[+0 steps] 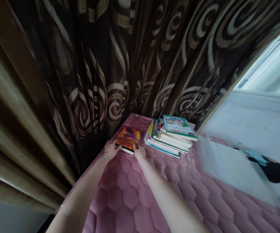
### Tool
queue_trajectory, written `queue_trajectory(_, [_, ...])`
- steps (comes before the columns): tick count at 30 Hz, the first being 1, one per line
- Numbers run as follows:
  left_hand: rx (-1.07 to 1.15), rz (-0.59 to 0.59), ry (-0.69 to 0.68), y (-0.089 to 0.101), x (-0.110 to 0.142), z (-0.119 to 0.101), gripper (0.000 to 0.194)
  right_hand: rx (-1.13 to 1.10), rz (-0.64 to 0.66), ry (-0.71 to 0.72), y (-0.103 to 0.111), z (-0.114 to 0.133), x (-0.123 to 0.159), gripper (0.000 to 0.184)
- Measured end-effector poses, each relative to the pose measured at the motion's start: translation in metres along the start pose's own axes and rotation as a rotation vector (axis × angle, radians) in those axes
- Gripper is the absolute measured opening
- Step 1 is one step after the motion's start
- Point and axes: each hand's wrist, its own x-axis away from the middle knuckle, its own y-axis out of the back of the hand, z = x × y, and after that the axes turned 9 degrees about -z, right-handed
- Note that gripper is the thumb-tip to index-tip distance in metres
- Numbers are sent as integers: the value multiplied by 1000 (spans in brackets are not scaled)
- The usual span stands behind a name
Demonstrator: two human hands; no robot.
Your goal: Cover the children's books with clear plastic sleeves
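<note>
A book with an orange and dark cover lies on the pink quilted mattress, close to the curtain. My left hand, with a bangle on its wrist, grips the book's near left corner. My right hand holds the book's near right edge, fingers curled on it. Both arms stretch forward across the mattress.
An untidy stack of books with a green-edged one on top sits right of the orange book. A dark curtain with swirl patterns hangs behind. A clear plastic sheet lies on the right. A white sill is at the far right.
</note>
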Motion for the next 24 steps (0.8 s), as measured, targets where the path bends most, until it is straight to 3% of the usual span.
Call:
queue_trajectory(5, [-123, 71, -56, 0, 0, 8, 53, 97, 41, -106, 3, 3, -4, 31])
queue_trajectory(11, [-243, 77, -50, -6, 1, 7, 49, 181, 60, -65, 4, 10, -3, 29])
queue_trajectory(16, [-299, 74, -65, -5, 4, 4, 49, 234, -12, 96, 9, 14, 22, 31])
queue_trajectory(21, [-346, 63, -71, -7, 5, 2, 50, 382, 8, 429, 21, 6, 43, 43])
queue_trajectory(24, [-372, 49, -70, -10, 5, 1, 50, 471, 26, 472, 25, 4, 40, 37])
